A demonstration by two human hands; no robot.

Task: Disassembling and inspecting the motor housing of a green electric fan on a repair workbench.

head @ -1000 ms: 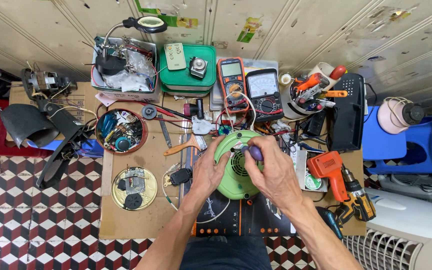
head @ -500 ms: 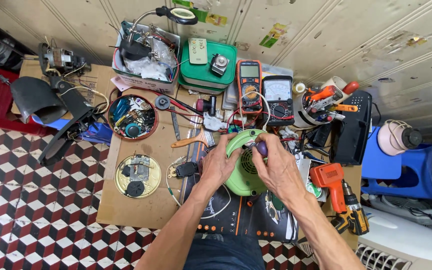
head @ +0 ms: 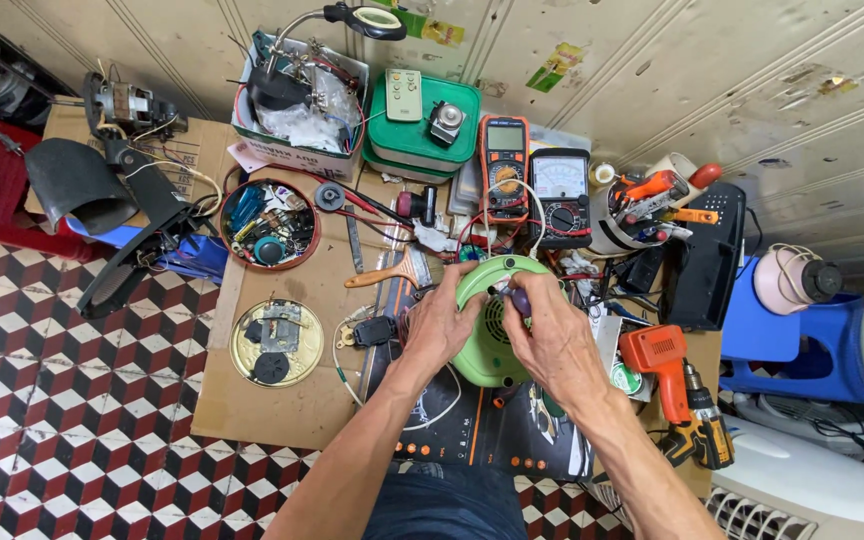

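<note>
A round green plastic housing [head: 492,290] with a vented middle lies on the dark work mat [head: 472,430]. My left hand [head: 442,325] grips its left rim. My right hand [head: 552,335] rests over its right side and pinches a small purple-handled tool [head: 518,299] pointed into the housing's centre. Red and black wires run in from behind it.
Two multimeters [head: 534,178], a green lidded box [head: 417,125], a bowl of small parts [head: 268,224] and a gold plate [head: 276,342] sit on cardboard. An orange drill [head: 674,385] lies right. A blue stool [head: 802,340] and fans stand right; tiled floor left.
The view has shifted so the bench sits further right and lower in frame. Both hands stay on the green housing, with the right hand's tool still at its centre.
</note>
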